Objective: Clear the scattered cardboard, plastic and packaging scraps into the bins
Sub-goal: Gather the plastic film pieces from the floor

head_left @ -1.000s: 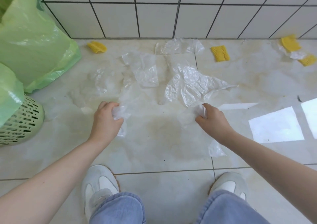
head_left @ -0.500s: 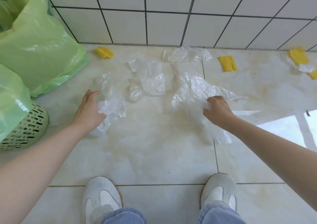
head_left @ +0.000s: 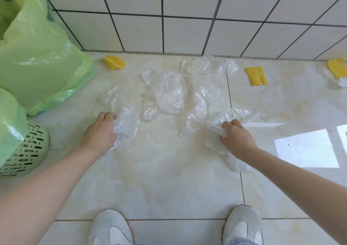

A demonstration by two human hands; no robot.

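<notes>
Centre of frame: clear film scraps (head_left: 167, 92) are lying loose on the floor (head_left: 169, 179), spreading from mid-frame up toward the wall (head_left: 187, 28). Left hand (head_left: 99, 134), centre left, is curling its fingers round a crumpled film wad (head_left: 126, 124). Right hand (head_left: 237, 137), centre right, is pinching another wad (head_left: 216, 127), with more film trailing below the wrist. Film of this kind is likely handling as very light, limp and slippery; bunching it into the palm probably holds better than lifting by an edge, which may let it slide or tear. Yellow scraps (head_left: 256, 75) are lying near the wall, upper left and upper right; they look stiffer, so a pinch across the edges should suit. Green-lined bins (head_left: 37, 56) are standing at far left.
</notes>
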